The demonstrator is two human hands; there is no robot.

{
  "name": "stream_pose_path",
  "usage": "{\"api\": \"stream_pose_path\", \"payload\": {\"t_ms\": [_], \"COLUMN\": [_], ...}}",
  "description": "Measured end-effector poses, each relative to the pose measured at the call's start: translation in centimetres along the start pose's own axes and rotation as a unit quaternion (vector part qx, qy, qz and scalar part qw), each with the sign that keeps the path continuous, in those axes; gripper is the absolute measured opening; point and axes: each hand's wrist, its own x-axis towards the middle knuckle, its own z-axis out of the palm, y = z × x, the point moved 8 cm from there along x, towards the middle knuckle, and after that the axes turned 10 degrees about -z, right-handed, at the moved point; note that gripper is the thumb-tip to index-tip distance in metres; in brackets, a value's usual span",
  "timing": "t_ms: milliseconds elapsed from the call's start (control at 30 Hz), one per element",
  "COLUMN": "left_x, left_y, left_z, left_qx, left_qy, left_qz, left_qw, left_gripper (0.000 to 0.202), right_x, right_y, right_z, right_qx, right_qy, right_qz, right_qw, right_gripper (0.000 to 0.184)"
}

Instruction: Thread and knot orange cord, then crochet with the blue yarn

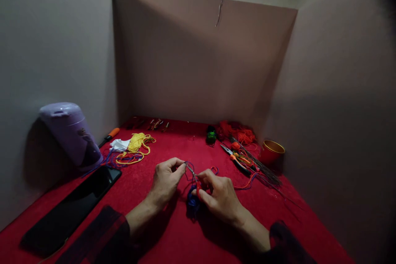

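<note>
My right hand (218, 194) is closed on a small pair of scissors (198, 185) with red handles, its blades pointing up and left. The blade tips reach the fingertips of my left hand (168, 177), which pinches a thin dark thread (186, 176). Exactly how the thread lies between the blades is too small to tell. Below the scissors, a bundle of blue yarn (193, 202) rests on the red cloth, partly hidden by my right hand. A red and blue cord (215, 169) curls just behind that hand.
On the left are a black phone (72, 206), a lilac container (72, 136), an orange-handled tool (113, 133) and yellow yarn (139, 143). Toward the right lie pliers (235, 160), thin wires (262, 168), green yarn (210, 137), red yarn (244, 135) and a red cup (269, 154). Walls enclose three sides.
</note>
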Motion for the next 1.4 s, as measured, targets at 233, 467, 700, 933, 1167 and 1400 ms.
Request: {"api": "stream_pose_path", "payload": {"t_ms": [233, 467, 700, 933, 1167, 1400], "left_x": [0.1, -0.5, -0.6, -0.5, -0.7, -0.5], "left_y": [-0.2, 0.6, 0.7, 0.8, 0.9, 0.8], "left_z": [0.4, 0.6, 0.9, 0.9, 0.9, 1.0], "left_qx": [0.008, 0.064, 0.059, 0.066, 0.064, 0.07], "left_qy": [-0.01, -0.02, -0.033, -0.034, -0.035, -0.036], "left_qz": [0.0, 0.036, 0.038, 0.048, 0.052, 0.057], "left_qw": [1.0, 0.997, 0.997, 0.996, 0.996, 0.995], "left_gripper": [0.02, 0.02, 0.019, 0.019, 0.019, 0.019], "right_x": [0.0, 0.0, 0.1, 0.1, 0.1, 0.0], "right_y": [-0.1, -0.1, -0.1, 0.0, 0.0, 0.3], "right_z": [-0.1, -0.1, -0.1, 0.0, -0.1, 0.2], "right_qx": [0.006, 0.014, 0.012, 0.014, 0.027, 0.027], "right_qy": [0.0, -0.009, -0.01, -0.007, -0.006, -0.009], "right_qz": [-0.006, 0.001, 0.0, -0.004, 0.0, 0.002], "right_qw": [1.0, 1.0, 1.0, 1.0, 1.0, 1.0], "right_gripper": [0.024, 0.023, 0.021, 0.021, 0.022, 0.021]}}
